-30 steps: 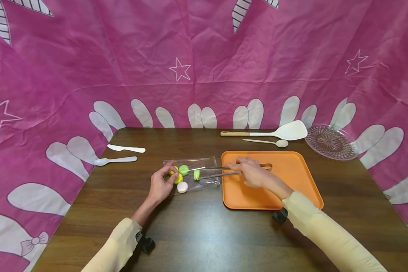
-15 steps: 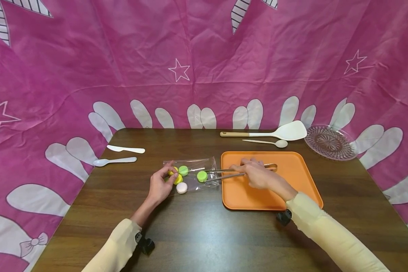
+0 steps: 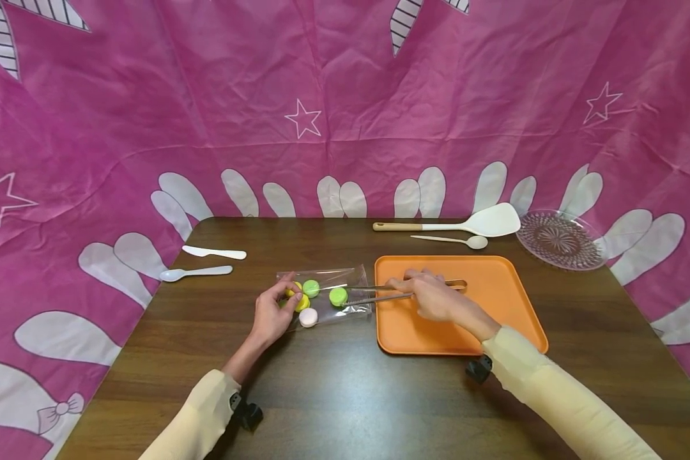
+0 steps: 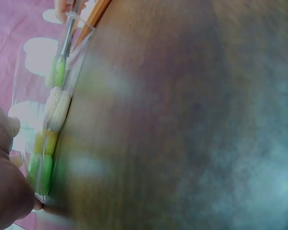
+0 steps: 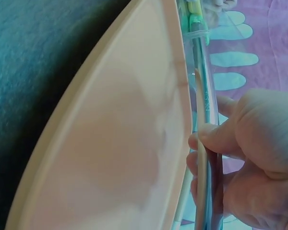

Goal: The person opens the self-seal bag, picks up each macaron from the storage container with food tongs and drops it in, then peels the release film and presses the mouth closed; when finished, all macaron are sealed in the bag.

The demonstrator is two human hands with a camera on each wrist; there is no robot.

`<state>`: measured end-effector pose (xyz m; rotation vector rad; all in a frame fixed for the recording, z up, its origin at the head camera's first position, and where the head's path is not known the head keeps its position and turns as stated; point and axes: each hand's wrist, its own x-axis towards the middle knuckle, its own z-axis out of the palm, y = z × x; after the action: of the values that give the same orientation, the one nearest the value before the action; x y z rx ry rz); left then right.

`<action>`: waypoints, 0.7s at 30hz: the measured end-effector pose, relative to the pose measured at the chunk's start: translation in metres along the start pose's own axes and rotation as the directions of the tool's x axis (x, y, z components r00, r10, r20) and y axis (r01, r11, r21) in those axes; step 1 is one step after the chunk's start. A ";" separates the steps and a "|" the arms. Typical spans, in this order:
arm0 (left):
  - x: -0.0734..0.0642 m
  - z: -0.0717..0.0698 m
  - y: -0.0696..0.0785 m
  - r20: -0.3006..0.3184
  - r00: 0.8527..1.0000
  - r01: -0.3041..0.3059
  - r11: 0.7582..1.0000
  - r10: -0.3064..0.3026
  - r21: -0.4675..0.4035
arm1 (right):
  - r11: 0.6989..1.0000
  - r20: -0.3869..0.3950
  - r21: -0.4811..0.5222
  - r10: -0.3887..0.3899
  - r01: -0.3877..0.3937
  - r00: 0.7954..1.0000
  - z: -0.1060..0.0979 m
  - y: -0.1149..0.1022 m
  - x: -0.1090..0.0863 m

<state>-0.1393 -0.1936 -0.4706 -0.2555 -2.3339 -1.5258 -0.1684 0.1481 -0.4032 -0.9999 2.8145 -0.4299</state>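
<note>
My left hand [image 3: 271, 313] pinches the left end of a clear plastic bag [image 3: 353, 278] lying on the table. Inside sit a green macaron [image 3: 311, 288], yellow macarons [image 3: 302, 302] partly hidden by my fingers, and a pale pinkish-white macaron [image 3: 308, 317]. Another green macaron [image 3: 338, 296] lies apart, nearer the bag's right end. My right hand [image 3: 434, 295] grips metal tongs [image 3: 379, 298] over the orange tray, thumb and fingers on opposite sides in the right wrist view. The tongs' arms reach through the bag's right end, their tips at the separate green macaron; a firm hold on it cannot be made out.
The orange tray [image 3: 483, 319] stands just right of the bag. Behind it lie a white spatula [image 3: 491, 221] and a beige spoon [image 3: 476, 242], with a clear patterned plate [image 3: 560, 239] at far right. A white knife [image 3: 214, 252] and white spoon [image 3: 195, 272] lie left.
The separate green macaron has gone from standing on edge between the tongs' tips to lying flatter, slightly farther right. My right hand and the tongs shifted right, then slightly back; my left hand stayed.
</note>
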 end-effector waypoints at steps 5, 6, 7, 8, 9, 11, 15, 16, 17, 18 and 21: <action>0.000 -0.001 0.000 -0.008 1.000 0.005 1.000 -0.005 0.007 | 1.000 0.004 -0.003 -0.017 0.017 1.000 0.003 -0.007 0.009; 0.000 -0.001 0.000 -0.009 1.000 0.005 1.000 -0.004 0.006 | 1.000 0.005 -0.002 -0.019 0.019 1.000 0.004 -0.009 0.011; 0.000 -0.001 0.000 -0.009 1.000 0.005 1.000 -0.005 0.006 | 1.000 0.008 -0.001 -0.020 0.020 1.000 0.005 -0.011 0.014; 0.000 -0.001 0.000 -0.009 1.000 0.006 1.000 -0.006 0.005 | 1.000 0.010 -0.001 -0.020 0.020 1.000 0.006 -0.013 0.016; 0.000 -0.001 0.000 -0.008 1.000 0.008 1.000 -0.008 0.008 | 1.000 0.011 0.003 -0.022 0.022 1.000 0.007 -0.015 0.019; 0.000 0.000 0.000 -0.006 1.000 0.010 1.000 -0.010 0.011 | 1.000 0.015 0.006 -0.022 0.022 1.000 0.010 -0.018 0.023; 0.000 0.001 0.000 -0.001 1.000 0.015 1.000 -0.015 0.006 | 1.000 0.032 0.001 -0.016 0.016 0.999 0.013 -0.024 0.028; 0.000 0.001 0.000 0.000 1.000 0.014 1.000 -0.014 0.004 | 1.000 0.036 0.003 -0.012 0.012 0.999 0.013 -0.025 0.028; 0.000 0.001 0.000 0.001 1.000 0.013 1.000 -0.013 0.001 | 1.000 0.040 0.001 -0.009 0.008 0.999 0.013 -0.026 0.029; 0.000 0.001 0.000 0.001 1.000 0.012 1.000 -0.012 0.001 | 1.000 0.044 -0.001 -0.007 0.007 0.999 0.014 -0.026 0.029; 0.001 0.001 0.001 0.000 1.000 0.010 1.000 -0.010 0.002 | 1.000 0.054 0.000 0.002 -0.002 0.999 0.014 -0.028 0.030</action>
<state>-0.1397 -0.1928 -0.4700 -0.2429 -2.3403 -1.5277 -0.1724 0.1054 -0.4086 -0.9926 2.7671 -0.3971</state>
